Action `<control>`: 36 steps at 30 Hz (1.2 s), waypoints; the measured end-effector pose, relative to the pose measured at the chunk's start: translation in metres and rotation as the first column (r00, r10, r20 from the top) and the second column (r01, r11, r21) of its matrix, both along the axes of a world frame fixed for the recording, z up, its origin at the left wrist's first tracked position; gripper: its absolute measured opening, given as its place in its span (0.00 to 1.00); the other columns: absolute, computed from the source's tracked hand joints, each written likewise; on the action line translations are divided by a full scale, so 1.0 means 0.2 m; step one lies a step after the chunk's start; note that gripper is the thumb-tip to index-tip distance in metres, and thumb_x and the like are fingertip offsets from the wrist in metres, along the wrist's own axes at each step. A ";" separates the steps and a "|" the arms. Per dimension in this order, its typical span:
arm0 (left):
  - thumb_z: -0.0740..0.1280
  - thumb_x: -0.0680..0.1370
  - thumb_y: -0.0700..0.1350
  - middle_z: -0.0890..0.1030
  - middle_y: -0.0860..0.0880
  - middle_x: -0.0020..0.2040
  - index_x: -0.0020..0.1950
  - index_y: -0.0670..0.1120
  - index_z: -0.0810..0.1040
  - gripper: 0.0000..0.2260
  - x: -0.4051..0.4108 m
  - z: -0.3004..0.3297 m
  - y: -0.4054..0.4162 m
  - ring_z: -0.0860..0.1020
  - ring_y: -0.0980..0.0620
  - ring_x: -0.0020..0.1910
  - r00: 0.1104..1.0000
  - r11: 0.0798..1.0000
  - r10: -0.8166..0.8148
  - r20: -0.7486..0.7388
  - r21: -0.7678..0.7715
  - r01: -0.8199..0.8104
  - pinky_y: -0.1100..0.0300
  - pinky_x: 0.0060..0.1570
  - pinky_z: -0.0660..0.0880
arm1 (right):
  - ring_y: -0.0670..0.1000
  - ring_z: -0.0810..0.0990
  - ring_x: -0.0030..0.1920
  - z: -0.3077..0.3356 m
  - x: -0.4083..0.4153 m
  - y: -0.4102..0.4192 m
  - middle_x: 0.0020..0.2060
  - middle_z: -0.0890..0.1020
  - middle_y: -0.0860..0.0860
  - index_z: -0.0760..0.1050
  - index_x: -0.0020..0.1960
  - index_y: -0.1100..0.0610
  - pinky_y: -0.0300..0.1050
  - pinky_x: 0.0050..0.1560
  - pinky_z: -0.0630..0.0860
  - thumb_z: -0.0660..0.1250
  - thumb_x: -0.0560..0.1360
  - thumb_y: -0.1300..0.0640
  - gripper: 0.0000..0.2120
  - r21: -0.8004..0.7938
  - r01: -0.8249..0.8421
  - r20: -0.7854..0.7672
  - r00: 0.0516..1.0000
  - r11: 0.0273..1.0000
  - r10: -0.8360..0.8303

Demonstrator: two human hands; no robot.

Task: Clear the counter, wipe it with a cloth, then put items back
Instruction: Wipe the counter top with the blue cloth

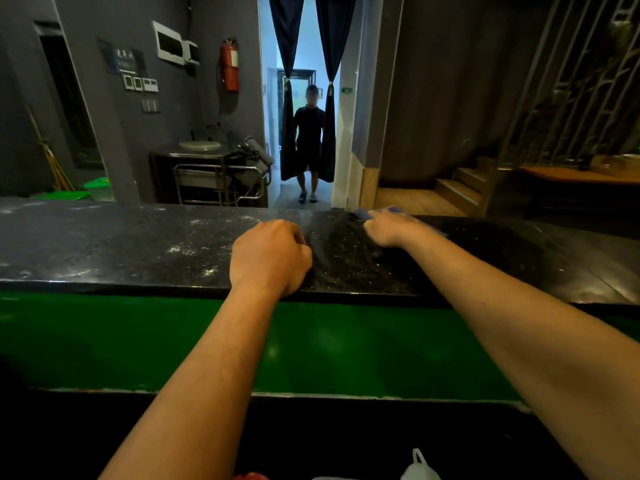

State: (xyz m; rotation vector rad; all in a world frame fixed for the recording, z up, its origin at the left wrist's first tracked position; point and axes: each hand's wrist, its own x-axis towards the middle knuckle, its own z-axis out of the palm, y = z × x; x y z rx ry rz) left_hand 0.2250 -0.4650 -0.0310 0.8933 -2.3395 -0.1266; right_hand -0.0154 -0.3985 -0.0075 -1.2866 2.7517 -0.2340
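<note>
A dark speckled stone counter runs across the view, dusty with pale smears on its left part. My left hand rests on the counter near its front edge, fingers curled into a loose fist with nothing in it. My right hand reaches to the counter's far edge and presses a blue cloth against the stone; only a blue fringe shows past the fingers. The surface around that hand looks darker and wet.
Below the counter's front is a green panel. A white plastic bag peeks in at the bottom. Beyond the counter are a metal trolley, green bins, wooden steps, and a person standing in the curtained doorway.
</note>
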 end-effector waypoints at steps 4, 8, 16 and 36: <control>0.61 0.74 0.49 0.83 0.51 0.40 0.45 0.54 0.84 0.11 0.01 0.01 0.02 0.78 0.48 0.37 1.000 1.000 -0.005 -0.003 -0.004 0.005 0.56 0.36 0.73 | 0.58 0.53 0.79 -0.08 0.33 0.26 0.80 0.55 0.50 0.52 0.79 0.40 0.63 0.76 0.53 0.48 0.80 0.45 0.27 0.000 -0.274 0.007 0.962 0.962 0.274; 0.61 0.75 0.47 0.82 0.50 0.37 0.45 0.52 0.85 0.12 0.03 0.01 0.02 0.77 0.48 0.33 0.999 0.999 -0.031 -0.016 -0.014 0.030 0.56 0.35 0.75 | 0.57 0.58 0.78 -0.07 0.18 0.59 0.80 0.58 0.50 0.57 0.79 0.42 0.60 0.76 0.57 0.50 0.81 0.46 0.25 -0.069 -0.048 -0.016 0.999 0.997 0.047; 0.62 0.76 0.47 0.82 0.46 0.39 0.46 0.50 0.85 0.12 0.03 0.02 0.05 0.75 0.45 0.34 0.998 0.997 -0.059 -0.024 -0.045 0.058 0.55 0.36 0.71 | 0.63 0.59 0.76 -0.06 0.47 0.35 0.77 0.61 0.57 0.61 0.78 0.48 0.67 0.73 0.55 0.49 0.78 0.43 0.29 -0.047 0.342 -0.067 0.936 0.939 -0.345; 0.61 0.74 0.47 0.82 0.51 0.44 0.45 0.55 0.82 0.10 0.00 -0.01 -0.01 0.77 0.46 0.42 1.000 0.999 -0.002 0.005 0.039 0.002 0.54 0.39 0.73 | 0.42 0.51 0.76 0.02 0.29 0.37 0.73 0.61 0.42 0.53 0.80 0.46 0.55 0.78 0.48 0.50 0.85 0.56 0.24 -0.041 -0.320 0.094 0.942 0.947 0.322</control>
